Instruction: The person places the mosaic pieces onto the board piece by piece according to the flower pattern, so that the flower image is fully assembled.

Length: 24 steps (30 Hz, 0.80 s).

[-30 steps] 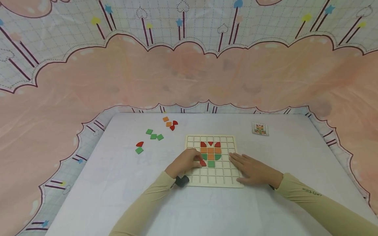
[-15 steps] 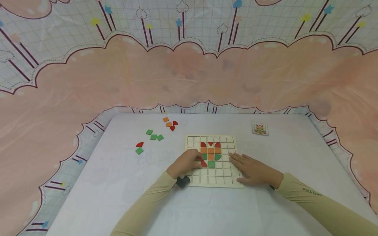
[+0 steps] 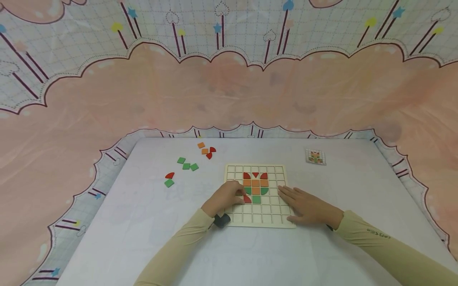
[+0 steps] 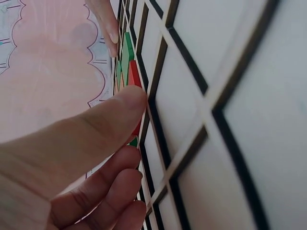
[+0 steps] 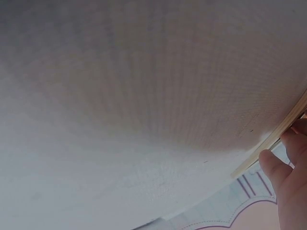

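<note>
A pale wooden grid board (image 3: 272, 218) lies on the white table, with red, orange and green tiles in some of its cells. My left hand (image 3: 228, 196) pinches a red quarter-circle tile (image 3: 247, 199) at a cell left of a green square tile (image 3: 256, 199). In the left wrist view, the thumb of this left hand (image 4: 91, 129) touches the edge of the red tile (image 4: 135, 74); the index fingertip is partly hidden. My right hand (image 3: 310, 205) rests with fairly straight fingers on the board's right edge, holding no tile.
Left of the board lie loose green tiles (image 3: 186, 166), orange tiles (image 3: 201, 145) and red tiles (image 3: 169, 175). A small pattern card (image 3: 315, 157) lies at the back right of the white table (image 3: 358, 178). Patterned cloth (image 3: 229, 95) rises behind.
The red quarter-circle tile has moved slightly right and toward me, lining up with its cell beside the green square. My left hand shifted slightly with it; the right hand stays in place.
</note>
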### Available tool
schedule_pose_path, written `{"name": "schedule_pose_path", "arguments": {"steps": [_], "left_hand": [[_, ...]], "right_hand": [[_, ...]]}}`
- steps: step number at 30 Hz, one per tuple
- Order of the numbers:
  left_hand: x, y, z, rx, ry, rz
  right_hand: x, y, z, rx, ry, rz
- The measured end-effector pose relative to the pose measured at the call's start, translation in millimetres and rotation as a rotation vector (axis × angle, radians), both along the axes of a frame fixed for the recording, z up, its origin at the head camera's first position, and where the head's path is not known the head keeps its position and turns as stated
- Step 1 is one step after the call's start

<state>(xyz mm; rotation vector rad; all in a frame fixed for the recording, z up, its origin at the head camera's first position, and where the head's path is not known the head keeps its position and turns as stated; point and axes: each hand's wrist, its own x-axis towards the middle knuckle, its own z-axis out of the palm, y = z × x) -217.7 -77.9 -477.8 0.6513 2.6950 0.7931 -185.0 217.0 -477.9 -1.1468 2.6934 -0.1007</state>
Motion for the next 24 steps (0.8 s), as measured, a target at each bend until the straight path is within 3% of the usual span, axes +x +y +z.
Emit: {"name": "schedule_pose_path", "arguments": {"steps": [24], "left_hand": [[-0.9,-5.5,7.6,-0.010,0.013,-0.039]], "right_hand": [[0.4,0.5,0.1,-0.011,0.006,0.000]]}}
